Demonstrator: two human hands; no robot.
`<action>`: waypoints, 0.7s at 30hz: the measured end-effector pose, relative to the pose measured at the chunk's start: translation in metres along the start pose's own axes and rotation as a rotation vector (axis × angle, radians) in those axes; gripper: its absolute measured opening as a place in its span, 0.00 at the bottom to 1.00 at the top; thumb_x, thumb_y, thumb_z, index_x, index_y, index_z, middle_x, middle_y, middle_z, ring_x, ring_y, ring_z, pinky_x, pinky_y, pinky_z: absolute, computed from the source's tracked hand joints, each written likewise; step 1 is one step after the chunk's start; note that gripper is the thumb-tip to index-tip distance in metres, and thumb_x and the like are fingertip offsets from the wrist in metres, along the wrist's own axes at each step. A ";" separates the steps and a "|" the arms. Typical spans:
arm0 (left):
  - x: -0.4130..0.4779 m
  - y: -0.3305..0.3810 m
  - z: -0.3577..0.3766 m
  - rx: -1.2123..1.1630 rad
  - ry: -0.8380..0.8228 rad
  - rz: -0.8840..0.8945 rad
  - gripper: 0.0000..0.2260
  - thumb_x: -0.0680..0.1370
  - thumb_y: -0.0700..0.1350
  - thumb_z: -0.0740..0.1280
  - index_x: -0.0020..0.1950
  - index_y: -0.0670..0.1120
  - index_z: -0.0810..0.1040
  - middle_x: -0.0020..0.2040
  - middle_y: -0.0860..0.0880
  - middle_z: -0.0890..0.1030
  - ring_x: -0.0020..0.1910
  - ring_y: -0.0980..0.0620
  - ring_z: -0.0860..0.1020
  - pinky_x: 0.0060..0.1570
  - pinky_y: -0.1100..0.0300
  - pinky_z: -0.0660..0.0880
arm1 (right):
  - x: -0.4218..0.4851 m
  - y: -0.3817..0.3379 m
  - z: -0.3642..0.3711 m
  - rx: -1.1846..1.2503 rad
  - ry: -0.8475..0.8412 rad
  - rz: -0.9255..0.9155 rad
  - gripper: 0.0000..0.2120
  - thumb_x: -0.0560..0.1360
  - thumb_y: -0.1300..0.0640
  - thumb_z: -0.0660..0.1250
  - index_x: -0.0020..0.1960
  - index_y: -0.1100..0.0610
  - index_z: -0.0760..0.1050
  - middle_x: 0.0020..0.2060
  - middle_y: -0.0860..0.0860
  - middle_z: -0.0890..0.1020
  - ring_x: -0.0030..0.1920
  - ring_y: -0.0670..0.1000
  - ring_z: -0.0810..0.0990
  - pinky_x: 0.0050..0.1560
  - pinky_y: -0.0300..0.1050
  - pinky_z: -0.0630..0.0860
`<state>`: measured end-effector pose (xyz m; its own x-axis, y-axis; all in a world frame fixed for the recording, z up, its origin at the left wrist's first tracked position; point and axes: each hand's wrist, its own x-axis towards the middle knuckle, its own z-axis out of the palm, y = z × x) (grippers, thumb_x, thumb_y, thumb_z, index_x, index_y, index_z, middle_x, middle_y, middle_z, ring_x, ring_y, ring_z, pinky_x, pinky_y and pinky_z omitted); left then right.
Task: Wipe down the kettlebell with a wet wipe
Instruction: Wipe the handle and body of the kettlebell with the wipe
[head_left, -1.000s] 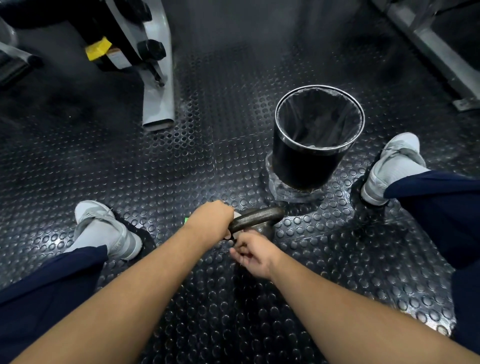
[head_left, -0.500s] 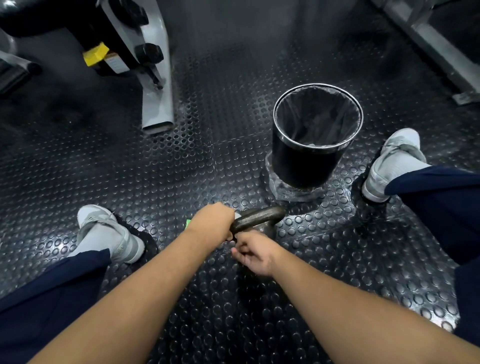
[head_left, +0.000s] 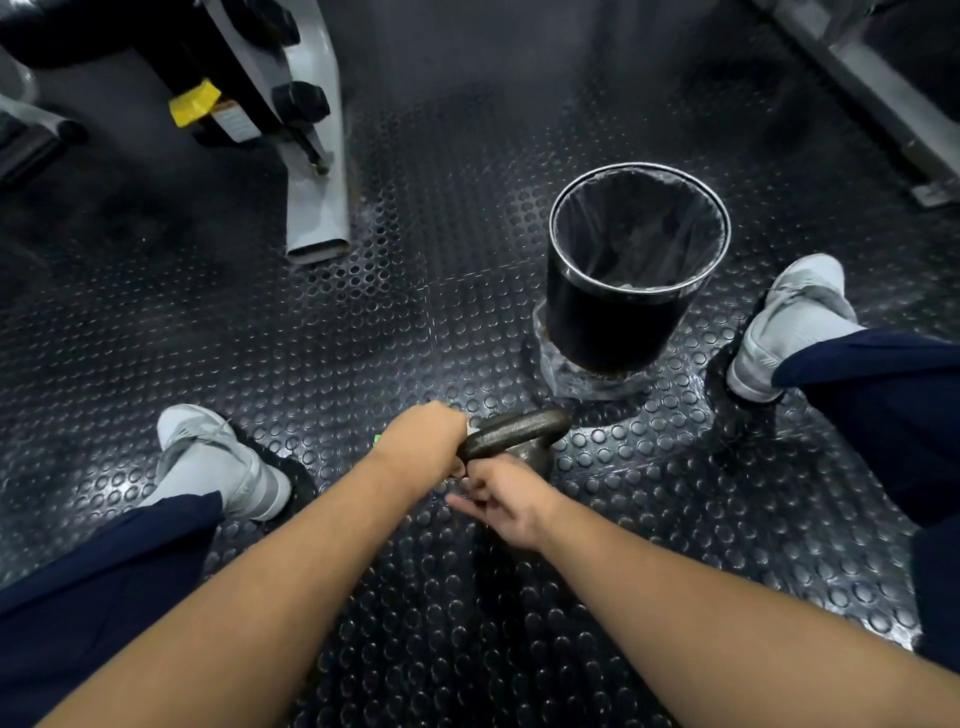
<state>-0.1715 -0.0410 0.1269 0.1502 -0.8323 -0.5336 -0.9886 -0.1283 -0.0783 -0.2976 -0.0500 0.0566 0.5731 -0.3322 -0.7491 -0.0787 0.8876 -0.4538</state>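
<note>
Grips kettlebell (head_left: 519, 428) handle through apparent wet wipe (head_left: 471, 423) with left hand (head_left: 423, 441); curls right hand (head_left: 506, 501), hold indeterminate; leaves body likely pending.

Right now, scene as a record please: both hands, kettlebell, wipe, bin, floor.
left hand: curled round the left end of the kettlebell handle
wet wipe: only a white scrap shows at the left hand's edge
right hand: at the kettlebell's near side, fingers curled; grip unclear
bin: black, lined, upright, just beyond the kettlebell
floor: dark studded rubber
</note>
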 end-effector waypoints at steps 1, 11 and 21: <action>0.000 0.000 0.000 -0.001 -0.010 0.000 0.06 0.76 0.46 0.73 0.48 0.44 0.83 0.41 0.45 0.81 0.46 0.43 0.83 0.39 0.56 0.70 | 0.004 -0.001 -0.005 0.038 0.009 0.014 0.13 0.75 0.76 0.55 0.43 0.63 0.74 0.26 0.51 0.76 0.24 0.44 0.67 0.53 0.52 0.84; 0.000 0.000 0.006 -0.004 -0.008 0.001 0.10 0.77 0.49 0.73 0.52 0.43 0.83 0.47 0.43 0.84 0.49 0.42 0.83 0.42 0.54 0.73 | 0.012 0.004 0.005 -0.582 0.095 -0.014 0.11 0.78 0.67 0.65 0.60 0.59 0.77 0.46 0.55 0.81 0.39 0.52 0.81 0.46 0.49 0.85; 0.001 0.002 0.002 -0.024 -0.049 -0.018 0.11 0.76 0.50 0.74 0.52 0.43 0.82 0.46 0.43 0.83 0.48 0.42 0.83 0.40 0.55 0.72 | 0.012 0.010 -0.018 -0.331 0.018 -0.003 0.11 0.80 0.68 0.63 0.59 0.57 0.75 0.50 0.55 0.78 0.36 0.48 0.75 0.48 0.52 0.86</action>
<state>-0.1733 -0.0407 0.1245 0.1673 -0.8025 -0.5728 -0.9853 -0.1567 -0.0681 -0.3060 -0.0515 0.0341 0.5597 -0.3431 -0.7543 -0.3392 0.7357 -0.5863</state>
